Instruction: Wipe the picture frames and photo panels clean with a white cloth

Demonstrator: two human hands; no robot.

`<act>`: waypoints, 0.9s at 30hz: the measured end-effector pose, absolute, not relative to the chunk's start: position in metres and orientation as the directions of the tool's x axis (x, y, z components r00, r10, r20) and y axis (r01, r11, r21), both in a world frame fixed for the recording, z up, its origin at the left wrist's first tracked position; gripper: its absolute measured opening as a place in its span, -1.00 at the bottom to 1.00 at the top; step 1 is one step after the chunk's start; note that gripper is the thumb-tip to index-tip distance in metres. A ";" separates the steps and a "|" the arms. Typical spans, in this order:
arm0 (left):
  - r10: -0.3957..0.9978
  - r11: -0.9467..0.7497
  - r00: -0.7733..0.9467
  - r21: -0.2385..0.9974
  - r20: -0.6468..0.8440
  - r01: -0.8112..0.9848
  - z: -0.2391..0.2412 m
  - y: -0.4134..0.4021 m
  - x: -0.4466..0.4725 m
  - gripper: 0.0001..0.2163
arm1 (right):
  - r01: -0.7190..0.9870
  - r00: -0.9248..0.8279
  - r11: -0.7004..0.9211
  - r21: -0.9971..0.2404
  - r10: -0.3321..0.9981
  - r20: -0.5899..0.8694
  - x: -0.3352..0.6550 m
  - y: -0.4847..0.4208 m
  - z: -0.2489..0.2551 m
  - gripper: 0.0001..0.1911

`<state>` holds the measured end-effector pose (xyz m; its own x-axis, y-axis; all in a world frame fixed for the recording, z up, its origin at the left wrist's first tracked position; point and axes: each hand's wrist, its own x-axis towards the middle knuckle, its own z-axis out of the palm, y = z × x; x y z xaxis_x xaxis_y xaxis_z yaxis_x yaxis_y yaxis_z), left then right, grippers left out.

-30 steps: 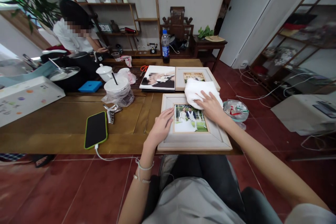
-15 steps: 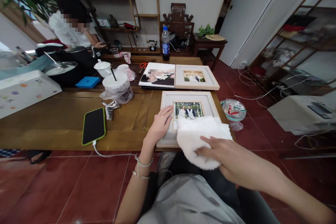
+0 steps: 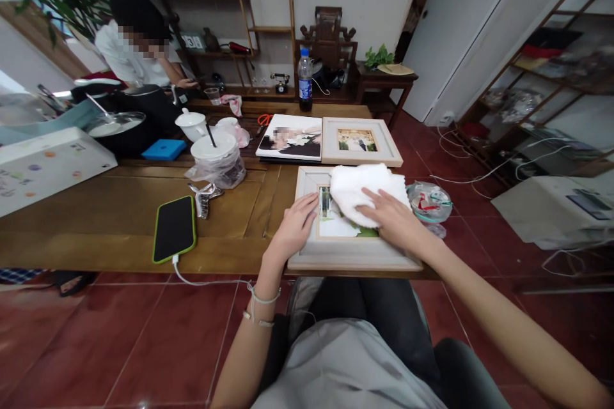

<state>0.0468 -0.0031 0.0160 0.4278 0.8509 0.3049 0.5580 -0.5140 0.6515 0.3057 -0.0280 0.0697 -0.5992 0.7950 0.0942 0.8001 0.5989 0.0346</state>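
Note:
A light wooden picture frame (image 3: 355, 257) with a wide pale border and an outdoor photo lies flat at the table's near edge. My left hand (image 3: 296, 222) rests on the frame's left side, fingers stretched out and flat. Under my right hand (image 3: 392, 216) is a fluffy white cloth (image 3: 367, 186). Its fingers press the cloth onto the upper right part of the frame, and the cloth covers much of the photo.
Behind lie a second framed photo (image 3: 362, 156) and a photo panel (image 3: 291, 140). Left on the table (image 3: 119, 204) are a charging phone (image 3: 174, 230), a bagged cup (image 3: 218, 160) and a blue box (image 3: 164, 149). A cola bottle (image 3: 305, 83) stands farther back. Another person (image 3: 139, 45) sits far left.
My right hand has pushed the white cloth up and away across the frame, from its near right corner to its upper part. My left hand stays in place.

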 end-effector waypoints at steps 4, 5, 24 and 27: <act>0.853 -0.509 0.428 0.658 0.299 0.555 0.017 -0.003 0.047 -0.63 | 0.863 -0.505 0.484 0.147 0.836 0.215 0.314 0.022 0.070 -0.30; 0.853 -0.508 0.427 0.660 0.299 0.553 0.018 -0.003 0.047 -0.64 | 0.873 -0.487 0.460 0.162 0.840 0.238 0.315 0.032 0.070 -0.32; 0.850 -0.516 0.423 0.657 0.314 0.549 0.016 -0.003 0.048 -0.64 | 0.785 -0.619 0.608 -0.119 0.780 -0.093 0.284 -0.083 0.091 -0.26; 0.851 -0.516 0.418 0.656 0.319 0.551 0.015 -0.002 0.047 -0.64 | 0.787 -0.609 0.581 -0.207 0.784 -0.117 0.287 -0.105 0.103 -0.23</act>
<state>0.0475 -0.0022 0.0151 0.4181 0.8507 0.3186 0.5509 -0.5164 0.6557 0.2866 -0.1048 0.1029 -0.6093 0.7843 -0.1172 0.7873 0.5807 -0.2072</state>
